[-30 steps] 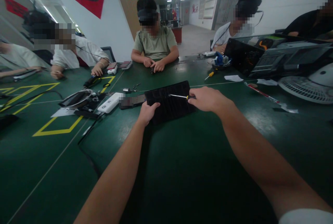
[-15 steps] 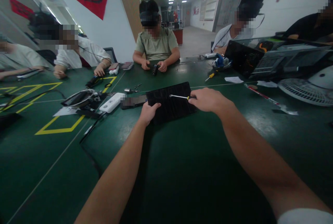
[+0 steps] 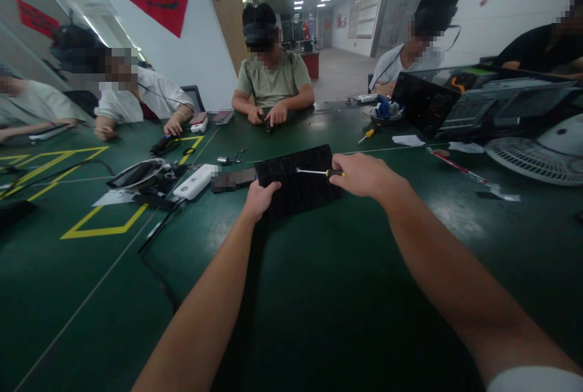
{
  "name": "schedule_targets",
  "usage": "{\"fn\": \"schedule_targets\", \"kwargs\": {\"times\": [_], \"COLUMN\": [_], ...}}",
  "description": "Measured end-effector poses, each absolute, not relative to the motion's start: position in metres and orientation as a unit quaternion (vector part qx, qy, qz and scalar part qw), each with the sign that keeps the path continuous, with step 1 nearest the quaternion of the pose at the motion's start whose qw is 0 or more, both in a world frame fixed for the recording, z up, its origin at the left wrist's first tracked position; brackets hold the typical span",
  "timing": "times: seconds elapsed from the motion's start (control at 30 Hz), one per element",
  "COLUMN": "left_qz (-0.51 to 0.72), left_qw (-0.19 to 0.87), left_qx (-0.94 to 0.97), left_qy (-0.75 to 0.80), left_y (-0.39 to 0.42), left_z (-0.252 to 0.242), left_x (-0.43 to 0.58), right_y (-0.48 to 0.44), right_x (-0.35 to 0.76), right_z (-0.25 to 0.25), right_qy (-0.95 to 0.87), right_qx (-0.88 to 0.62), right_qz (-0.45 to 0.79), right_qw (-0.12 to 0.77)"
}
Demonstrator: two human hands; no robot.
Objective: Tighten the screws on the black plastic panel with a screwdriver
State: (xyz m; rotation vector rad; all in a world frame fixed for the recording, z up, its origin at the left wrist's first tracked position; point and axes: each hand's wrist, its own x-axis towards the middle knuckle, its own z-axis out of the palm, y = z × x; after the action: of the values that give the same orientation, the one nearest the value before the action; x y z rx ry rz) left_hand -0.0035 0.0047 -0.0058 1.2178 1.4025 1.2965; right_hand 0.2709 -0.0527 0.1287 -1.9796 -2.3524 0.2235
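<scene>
A flat black rectangular panel (image 3: 303, 189) is tilted up in front of me over the green table. My left hand (image 3: 262, 198) grips its left edge, thumb on the face and the other fingers hidden behind. In my right hand (image 3: 357, 173) is a screwdriver (image 3: 314, 172) with a yellow-and-black handle and a metal shaft. The shaft points left across the panel, and its tip lies over the panel's middle; whether it touches a screw is too small to tell. A dark phone-like object (image 3: 243, 178) lies just left of the panel.
Left stand a white device (image 3: 195, 181) with a cable and a heap of dark parts (image 3: 141, 175). A yellow-handled screwdriver (image 3: 367, 136), an opened computer case (image 3: 492, 107) and a white fan (image 3: 542, 155) are at right. Across the table a person (image 3: 273, 79) handles a small dark object.
The screwdriver's handle has turned slightly in my right hand, with more yellow showing. My left hand and the panel hold nearly still. The person opposite has shifted a hand over the small dark object.
</scene>
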Motion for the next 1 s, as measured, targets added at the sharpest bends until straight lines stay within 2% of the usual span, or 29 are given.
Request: {"fn": "schedule_targets", "kwargs": {"times": [0.2, 0.43, 0.77, 1.0], "left_qz": [0.519, 0.517, 0.517, 0.517], "left_qw": [0.414, 0.416, 0.431, 0.422], "left_qx": [0.496, 0.5, 0.488, 0.487], "left_qy": [0.56, 0.556, 0.557, 0.563], "left_y": [0.0054, 0.0062, 0.0039, 0.0058], "left_z": [-0.0063, -0.0088, -0.0037, -0.0072], "left_x": [-0.0037, -0.0041, -0.0026, -0.0044], "right_y": [-0.0531, -0.0528, -0.047, -0.047], "right_x": [0.2717, 0.27, 0.2738, 0.2765], "right_z": [0.133, 0.137, 0.1335, 0.1303], "right_qy": [-0.759, -0.766, -0.776, -0.787], "right_qx": [-0.646, -0.637, -0.616, -0.604], "right_qz": [0.056, 0.088, 0.133, 0.117], "right_qw": [0.052, 0.021, 0.029, 0.035]}}
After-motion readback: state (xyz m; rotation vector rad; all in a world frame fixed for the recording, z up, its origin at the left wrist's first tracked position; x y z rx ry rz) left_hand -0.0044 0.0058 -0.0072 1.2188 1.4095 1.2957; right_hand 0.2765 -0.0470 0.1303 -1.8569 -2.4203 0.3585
